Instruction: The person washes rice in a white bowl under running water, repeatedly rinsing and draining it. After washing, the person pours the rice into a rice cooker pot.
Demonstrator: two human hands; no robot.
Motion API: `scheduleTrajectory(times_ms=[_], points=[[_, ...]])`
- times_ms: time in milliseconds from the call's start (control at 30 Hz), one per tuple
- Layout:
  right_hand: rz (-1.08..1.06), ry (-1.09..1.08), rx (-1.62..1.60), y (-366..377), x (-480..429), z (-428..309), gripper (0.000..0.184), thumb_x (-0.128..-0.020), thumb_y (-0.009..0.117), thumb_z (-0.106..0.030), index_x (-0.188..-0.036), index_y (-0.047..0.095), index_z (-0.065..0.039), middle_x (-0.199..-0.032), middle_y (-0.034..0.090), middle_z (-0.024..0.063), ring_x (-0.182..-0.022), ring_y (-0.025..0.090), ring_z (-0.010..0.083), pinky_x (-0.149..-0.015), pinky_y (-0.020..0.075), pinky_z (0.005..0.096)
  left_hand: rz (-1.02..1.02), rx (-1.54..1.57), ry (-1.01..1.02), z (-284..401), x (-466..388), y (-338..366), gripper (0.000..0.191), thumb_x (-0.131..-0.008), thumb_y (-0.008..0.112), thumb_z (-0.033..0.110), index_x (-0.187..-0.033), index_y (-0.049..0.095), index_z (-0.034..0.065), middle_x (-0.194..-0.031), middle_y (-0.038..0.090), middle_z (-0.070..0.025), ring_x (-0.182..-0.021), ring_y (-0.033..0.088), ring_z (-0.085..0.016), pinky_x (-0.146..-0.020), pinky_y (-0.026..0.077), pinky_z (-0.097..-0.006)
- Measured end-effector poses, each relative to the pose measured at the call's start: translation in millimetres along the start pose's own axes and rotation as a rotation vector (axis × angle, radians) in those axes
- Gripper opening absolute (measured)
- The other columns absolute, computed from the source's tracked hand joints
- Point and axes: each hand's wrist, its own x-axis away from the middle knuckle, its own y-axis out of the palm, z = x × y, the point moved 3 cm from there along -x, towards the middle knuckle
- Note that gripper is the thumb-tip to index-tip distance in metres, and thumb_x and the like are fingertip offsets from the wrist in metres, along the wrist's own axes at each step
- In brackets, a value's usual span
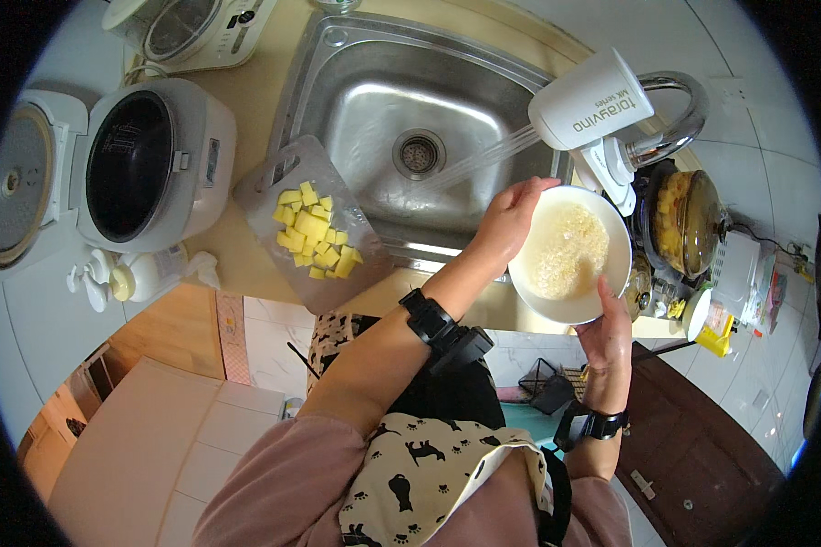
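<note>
My left hand grips the far left rim of a white bowl. On the near right side my right hand holds the same bowl, its thumb over the rim. Pale rice grains sit in cloudy water inside. The bowl is over the right front edge of the stainless steel sink. Beyond it, a white faucet-mounted water filter sends thin streams of water into the basin, toward the drain. The fingers beneath the bowl are hidden.
A translucent cutting board with yellow cubes overlaps the sink's left corner. Further left stands a rice cooker with its lid up, beside pump bottles. A lidded glass pot is at the right, past the curved faucet.
</note>
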Motion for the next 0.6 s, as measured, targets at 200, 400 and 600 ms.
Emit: scheduleTrajectory(times_ms=[200, 400, 600], points=[[-0.026, -0.001, 0.030, 2.1, -4.4, -8.1, 0.045, -0.091, 0.048, -0.025, -0.127, 0.038, 0.000, -0.116, 0.054, 0.0151, -0.097, 0.059, 0.0245, -0.076, 0.0530, 0.0357, 0.000, 0.065, 0.015, -2.7, -3.0, -0.7, 0.042, -0.095, 0.038, 0.035, -0.114, 0.056, 0.0009, -0.105, 0.061, -0.0080, -0.094, 0.057, -0.013, -0.083, 0.046, -0.0257], [-0.065, 0.002, 0.059, 3.9, -5.5, -17.2, 0.047, -0.091, 0.047, -0.024, -0.130, 0.034, -0.002, -0.119, 0.052, 0.0148, -0.102, 0.057, 0.0251, -0.081, 0.0515, 0.0382, 0.011, 0.135, 0.024, -1.8, -9.0, -0.3, 0.041, -0.095, 0.037, 0.032, -0.112, 0.055, -0.0008, -0.108, 0.060, -0.0107, -0.095, 0.058, -0.016, -0.084, 0.047, -0.0287], [-0.074, -0.001, 0.063, 9.2, -5.2, -22.4, 0.049, -0.091, 0.048, -0.024, -0.131, 0.032, -0.001, -0.121, 0.050, 0.0154, -0.103, 0.057, 0.0259, -0.082, 0.0511, 0.0397, 0.031, 0.150, -0.006, 1.1, -9.9, -1.8, 0.042, -0.095, 0.037, 0.032, -0.113, 0.054, -0.0022, -0.109, 0.059, -0.0115, -0.096, 0.058, -0.017, -0.085, 0.047, -0.0297]])
